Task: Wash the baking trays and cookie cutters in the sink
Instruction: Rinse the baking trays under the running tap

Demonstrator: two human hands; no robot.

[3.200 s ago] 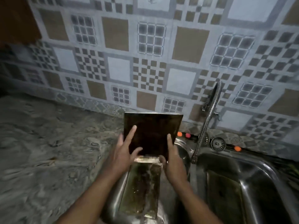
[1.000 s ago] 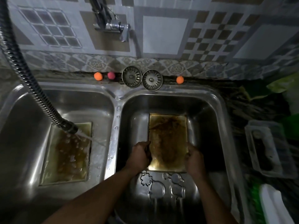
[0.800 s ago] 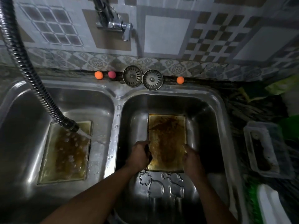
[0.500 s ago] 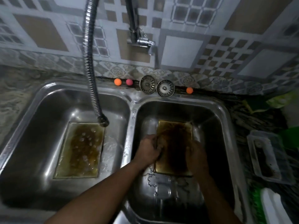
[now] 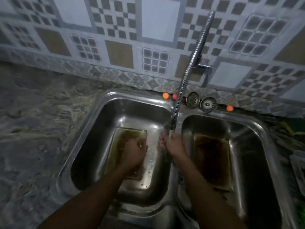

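A stained baking tray (image 5: 127,141) lies flat in the left basin (image 5: 92,146) of a steel double sink. My left hand (image 5: 134,152) rests on the tray's right edge with its fingers curled round it. My right hand (image 5: 171,144) is just below the end of the flexible metal hose (image 5: 172,124), in the running water, with loosely bent fingers that hold nothing I can see. A second, darker tray (image 5: 212,161) lies in the right basin (image 5: 257,146). No cookie cutters show; my right forearm covers the near part of that basin.
Two round strainers (image 5: 192,100) (image 5: 208,104) and small orange (image 5: 165,96), pink (image 5: 174,96) and orange (image 5: 229,108) balls sit on the sink's back ledge. The tap (image 5: 203,66) is on the tiled wall. Marbled countertop (image 5: 33,129) stretches left. A clear container (image 5: 298,171) sits far right.
Both hands have left the tray in the right basin and moved to the left basin. My view has swung left. The hose end now hangs over my right hand.
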